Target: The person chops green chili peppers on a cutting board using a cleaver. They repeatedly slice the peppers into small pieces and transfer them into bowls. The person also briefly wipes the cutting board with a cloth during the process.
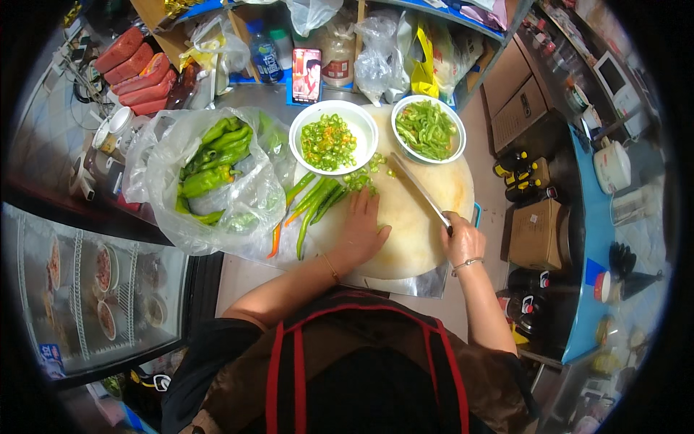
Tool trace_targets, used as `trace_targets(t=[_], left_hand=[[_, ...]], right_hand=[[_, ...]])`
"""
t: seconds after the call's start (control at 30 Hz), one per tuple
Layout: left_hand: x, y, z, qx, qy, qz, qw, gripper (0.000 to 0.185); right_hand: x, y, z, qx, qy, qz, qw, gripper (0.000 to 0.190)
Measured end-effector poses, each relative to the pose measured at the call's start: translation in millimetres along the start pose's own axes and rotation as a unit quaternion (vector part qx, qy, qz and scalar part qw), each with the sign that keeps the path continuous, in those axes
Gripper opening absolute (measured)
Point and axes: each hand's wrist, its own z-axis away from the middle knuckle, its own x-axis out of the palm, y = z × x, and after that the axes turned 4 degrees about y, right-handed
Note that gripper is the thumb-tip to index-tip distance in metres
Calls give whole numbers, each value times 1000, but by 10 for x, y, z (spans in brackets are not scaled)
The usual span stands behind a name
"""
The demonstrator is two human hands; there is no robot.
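Note:
My right hand point(463, 237) grips the handle of a kitchen knife point(421, 190), its blade slanting to the upper left over a round chopping board point(415, 247). On the board's left part lies my left hand point(362, 230), palm down, fingertips touching chopped green chili rings point(359, 180). Whole long green chilies point(321, 196) and an orange-red one point(276, 238) lie left of that hand. Beyond them stands a white bowl point(366, 133) of chili rings. A second white bowl point(463, 130), at the board's far right, holds green pepper strips. A clear plastic bag point(252, 214) contains larger green peppers point(209, 179).
A lit smartphone point(306, 76) stands behind the bowls, before a shelf with a blue-labelled bottle point(264, 54) and plastic bags point(374, 51). Red packages point(135, 73) are stacked far left, above a glass-fronted display case point(124, 293). Cardboard boxes point(534, 233) stand right.

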Motion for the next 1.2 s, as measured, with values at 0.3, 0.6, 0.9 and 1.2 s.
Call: trace_targets(t=[0.3,0.6,0.9,1.2], left_hand=[[389,-48,-204,-45,128,-81,987,78],[464,-84,-424,-40,194,-110,974,63],[324,-49,-315,15,165,-95,982,46],[383,-124,-390,15,99,1,995,60]], right_hand=[[141,51,-189,-54,-2,12,998,21],[219,182,-371,-152,-44,-10,987,22],[38,333,-385,-167,-56,-18,984,24],[60,359,-320,-200,-80,-22,976,25]])
